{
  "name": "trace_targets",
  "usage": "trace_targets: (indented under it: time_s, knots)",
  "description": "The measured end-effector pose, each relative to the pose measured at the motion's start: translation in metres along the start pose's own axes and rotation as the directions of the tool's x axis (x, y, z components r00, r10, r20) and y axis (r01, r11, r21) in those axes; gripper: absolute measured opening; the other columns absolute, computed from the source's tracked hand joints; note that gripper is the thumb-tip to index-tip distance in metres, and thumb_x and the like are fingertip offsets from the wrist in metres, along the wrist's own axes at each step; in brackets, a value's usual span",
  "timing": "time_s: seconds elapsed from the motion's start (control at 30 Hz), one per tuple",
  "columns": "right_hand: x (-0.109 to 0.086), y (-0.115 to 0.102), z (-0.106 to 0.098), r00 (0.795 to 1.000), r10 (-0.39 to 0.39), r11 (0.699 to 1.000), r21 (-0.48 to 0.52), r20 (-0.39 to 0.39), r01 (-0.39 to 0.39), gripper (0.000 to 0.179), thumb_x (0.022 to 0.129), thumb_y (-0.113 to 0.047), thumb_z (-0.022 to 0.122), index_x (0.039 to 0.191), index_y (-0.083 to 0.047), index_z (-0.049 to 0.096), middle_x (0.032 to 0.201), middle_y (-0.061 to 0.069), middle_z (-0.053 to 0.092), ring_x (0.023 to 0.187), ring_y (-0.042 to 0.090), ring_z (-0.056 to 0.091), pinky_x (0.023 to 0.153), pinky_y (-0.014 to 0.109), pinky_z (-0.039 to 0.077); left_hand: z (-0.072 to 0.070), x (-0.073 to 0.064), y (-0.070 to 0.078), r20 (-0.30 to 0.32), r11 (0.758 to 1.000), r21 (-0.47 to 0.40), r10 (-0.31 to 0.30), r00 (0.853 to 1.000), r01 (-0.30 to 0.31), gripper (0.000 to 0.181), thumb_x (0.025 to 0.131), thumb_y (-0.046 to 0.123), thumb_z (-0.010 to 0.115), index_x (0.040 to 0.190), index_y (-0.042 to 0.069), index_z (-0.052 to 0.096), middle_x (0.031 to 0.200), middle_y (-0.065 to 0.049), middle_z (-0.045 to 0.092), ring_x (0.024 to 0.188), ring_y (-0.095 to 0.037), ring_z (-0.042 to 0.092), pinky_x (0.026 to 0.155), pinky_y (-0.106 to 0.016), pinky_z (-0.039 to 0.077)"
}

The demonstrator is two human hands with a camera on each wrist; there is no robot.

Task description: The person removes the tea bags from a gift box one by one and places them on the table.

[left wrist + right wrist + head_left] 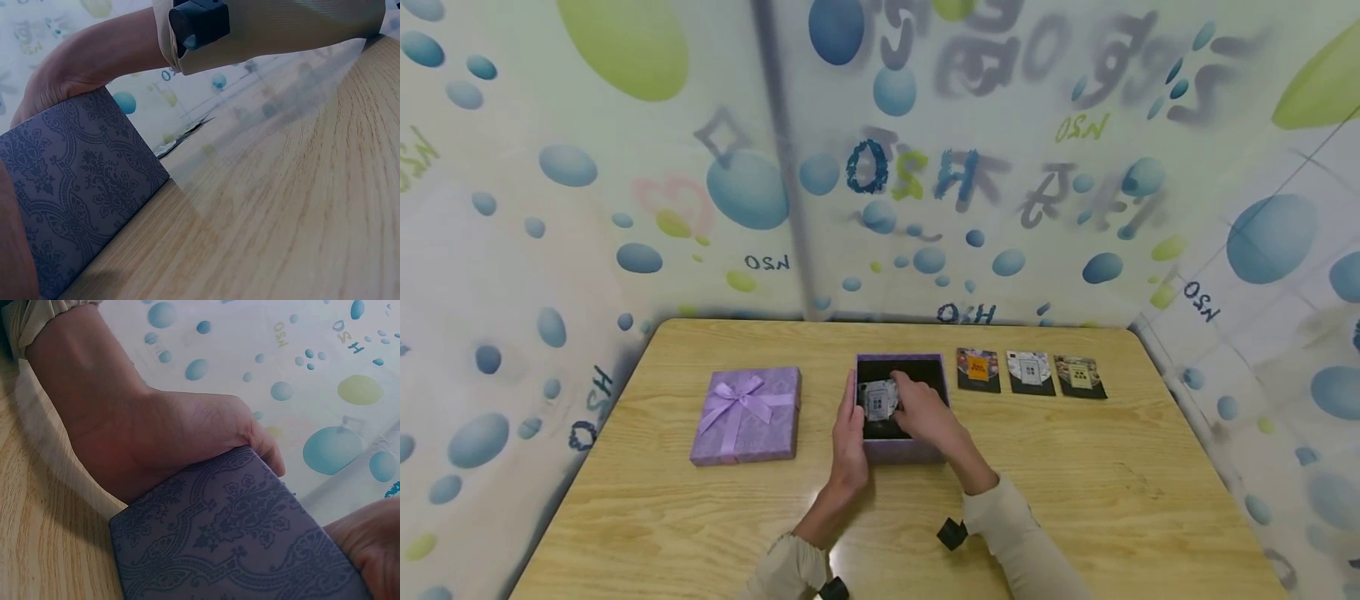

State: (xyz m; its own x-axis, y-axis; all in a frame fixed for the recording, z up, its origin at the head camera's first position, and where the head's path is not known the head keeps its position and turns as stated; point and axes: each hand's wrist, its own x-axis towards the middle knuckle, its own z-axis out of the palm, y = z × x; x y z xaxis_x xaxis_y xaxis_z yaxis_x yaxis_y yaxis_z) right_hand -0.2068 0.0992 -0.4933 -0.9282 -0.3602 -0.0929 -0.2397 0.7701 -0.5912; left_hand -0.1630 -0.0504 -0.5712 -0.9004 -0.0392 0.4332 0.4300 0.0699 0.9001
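A purple patterned gift box (904, 452) stands lidless on the table, its inside black. My left hand (848, 446) lies along the box's left side, fingers straight against the wall and thumb near the rim. Reaching in over the right side, my right hand (925, 410) pinches the edge of a small grey-and-white packet (877, 401) inside the box. In the right wrist view the right hand (169, 431) bends over the rim, its fingertips mostly hidden by the box wall (231, 531). The left wrist view shows the box's front wall (94, 169) close up.
The purple lid (748, 417) with a ribbon bow lies left of the box. To the right, a dark packet with an orange label (977, 370), a white-grey packet (1031, 373) and a dark packet with a yellowish label (1080, 377) lie in a row. A patterned wall rises behind the wooden table (1112, 492).
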Motion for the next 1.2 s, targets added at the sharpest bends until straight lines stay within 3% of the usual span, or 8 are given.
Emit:
trace_targets:
  time_s: [0.3,0.57,1.0,1.2]
  knots:
    - [-0.0023,0.0016,0.0031,0.999,-0.024,0.999,0.032,-0.037,0.025,0.047,0.096,-0.002,0.071,0.140,0.003,0.053,0.098,0.010,0.068,0.074,0.019,0.060,0.066,0.036,0.051,-0.0013,-0.0029,0.0014,0.012,0.999,-0.014,-0.038,0.999,0.039,0.055,0.113,0.013,0.023,0.165,-0.002,0.017,0.171,-0.022,0.021,0.158,-0.035,0.017,0.121,-0.015,0.015]
    - [-0.0054,0.0005,0.0028,0.997,-0.061,0.995,0.075,-0.039,0.064,0.035,0.099,-0.002,0.069,0.132,-0.001,0.056,0.087,0.006,0.063,0.065,0.016,0.055,0.058,0.029,0.046,-0.0016,-0.0037,0.0024,0.015,0.999,-0.022,-0.043,0.999,0.044,0.055,0.113,0.014,0.022,0.165,-0.004,0.016,0.171,-0.023,0.020,0.158,-0.034,0.016,0.121,-0.015,0.015]
    - [-0.0027,-0.0007,-0.0015,0.997,-0.074,0.994,0.075,-0.028,0.075,0.046,0.100,-0.004,0.068,0.143,0.000,0.052,0.089,0.006,0.065,0.070,0.016,0.058,0.063,0.032,0.050,-0.0019,-0.0017,0.0020,0.006,0.999,-0.024,-0.045,0.999,0.045,0.055,0.113,0.013,0.023,0.167,0.004,0.018,0.170,-0.024,0.020,0.158,-0.032,0.016,0.121,-0.015,0.015]
    - [-0.0029,-0.0021,-0.0043,0.997,-0.065,0.996,0.066,-0.033,0.067,0.043,0.101,-0.005,0.068,0.142,0.000,0.056,0.101,0.010,0.070,0.080,0.019,0.063,0.072,0.037,0.055,-0.0004,-0.0005,0.0020,0.000,0.999,-0.016,-0.033,0.999,0.033,0.055,0.112,0.010,0.025,0.167,0.005,0.020,0.170,-0.024,0.021,0.158,-0.035,0.016,0.121,-0.015,0.015]
